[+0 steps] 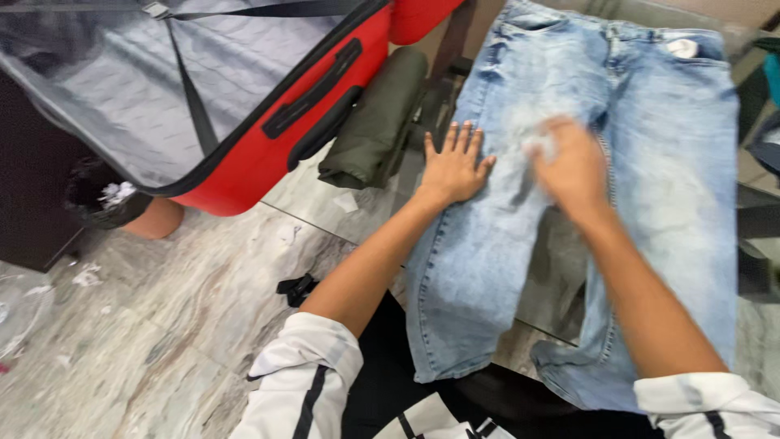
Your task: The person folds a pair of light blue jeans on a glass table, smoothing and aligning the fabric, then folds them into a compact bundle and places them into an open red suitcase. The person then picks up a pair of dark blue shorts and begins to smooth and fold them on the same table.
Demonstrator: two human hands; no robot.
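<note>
Laid flat on the marble floor, the pale blue denim jeans run waistband far, hems near and partly cut off, under the flat, open left hand and the blurred, seemingly open right hand.

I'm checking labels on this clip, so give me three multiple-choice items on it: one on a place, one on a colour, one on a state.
1. Where does the rolled dark green cloth lie?
A. Between the suitcase and the jeans
B. On top of the jeans
C. Inside the suitcase

2. What colour is the outer shell of the suitcase?
A. Blue
B. Red
C. Yellow

3. How does the left hand rest on the jeans?
A. Clenched in a fist
B. Pinching the waistband
C. Flat, fingers spread

Answers:
1. A, the roll sits on the floor beside the suitcase's edge, left of the jeans.
2. B, its side with the black handles is red.
3. C, the palm is down on one leg; the right hand is blurred beside it.
</note>
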